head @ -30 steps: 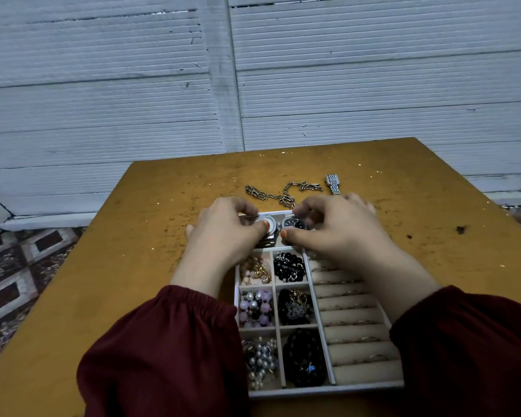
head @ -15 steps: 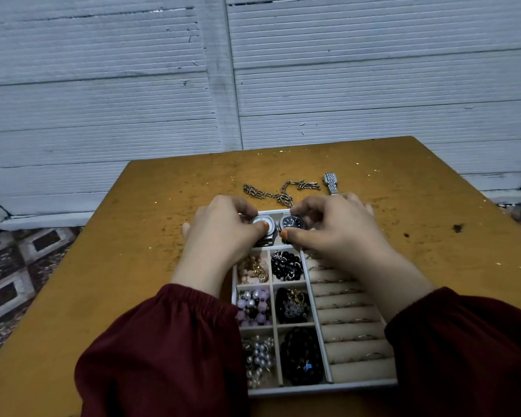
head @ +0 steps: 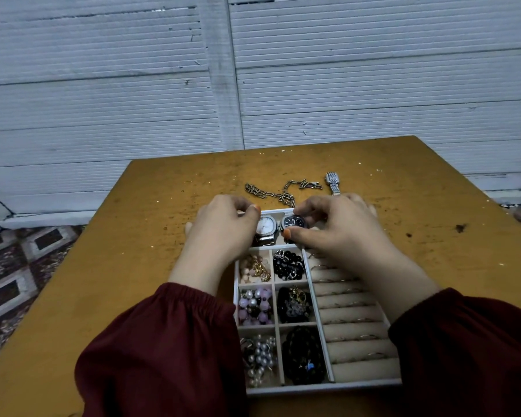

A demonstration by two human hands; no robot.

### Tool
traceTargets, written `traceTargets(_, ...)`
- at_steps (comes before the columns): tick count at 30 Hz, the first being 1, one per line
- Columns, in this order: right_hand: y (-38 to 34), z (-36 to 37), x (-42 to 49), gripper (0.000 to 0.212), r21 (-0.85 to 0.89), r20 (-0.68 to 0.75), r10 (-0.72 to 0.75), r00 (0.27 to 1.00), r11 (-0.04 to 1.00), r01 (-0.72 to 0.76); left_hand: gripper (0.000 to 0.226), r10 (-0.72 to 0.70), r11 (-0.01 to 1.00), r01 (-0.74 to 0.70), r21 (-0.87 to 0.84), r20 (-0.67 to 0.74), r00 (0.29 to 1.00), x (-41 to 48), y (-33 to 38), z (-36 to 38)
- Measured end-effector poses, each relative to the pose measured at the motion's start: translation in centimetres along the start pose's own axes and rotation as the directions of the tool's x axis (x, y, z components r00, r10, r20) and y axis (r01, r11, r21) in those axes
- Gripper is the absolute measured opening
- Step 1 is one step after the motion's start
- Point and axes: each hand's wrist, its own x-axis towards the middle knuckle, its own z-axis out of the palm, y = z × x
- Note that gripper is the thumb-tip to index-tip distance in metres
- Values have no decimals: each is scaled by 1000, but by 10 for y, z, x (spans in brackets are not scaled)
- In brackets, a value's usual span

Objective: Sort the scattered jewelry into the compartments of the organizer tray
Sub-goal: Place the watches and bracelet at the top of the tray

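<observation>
- Dark-dial watch [head: 294,221] is pinched by the right hand [head: 337,230] in the organizer tray's [head: 322,386] far compartment.
- White-dial watch [head: 266,225] is gripped by the left hand [head: 223,224], alongside.
- Chain [head: 280,191] is seen beyond both hands.

Ochre table [head: 133,236] (speckled), slatted wall [head: 103,100], patterned floor [head: 12,266]

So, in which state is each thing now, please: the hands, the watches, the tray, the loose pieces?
Tray: open, six bead compartments filled.
Light watch: face up in far compartment.
Dark watch: beside it, pinched at its edges.
Left hand: fingers curled on light watch.
Right hand: pinches dark watch.
Rings: slotted between rolls.
Chain: loose on table, outside tray.
Silver watch: on table, partly hidden by right hand.
</observation>
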Motion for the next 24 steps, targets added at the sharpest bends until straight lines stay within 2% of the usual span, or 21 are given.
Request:
traceTargets(7, 0, -1, 0, 36, 21, 8, 16, 1000, 1000, -16, 33, 23, 998, -27, -62, -62, 998, 0, 3, 0)
traceTargets(17, 2, 0, 2, 28, 23, -40, -13, 999, 1000, 14, 32, 107, 994, -111, -20, -166, 980, -7, 10, -2)
traceTargets(20, 3, -1, 3, 27, 93, -77, -29, 997, 995, 36, 32, 163, 986, -166, 4, -207, 965, -13, 19, 0)
traceTargets(24, 6, -4, 6, 26, 208, -146, 35, 989, 978, -4, 24, 245, 965, -260, -33, -240, 939, -12, 24, 5)
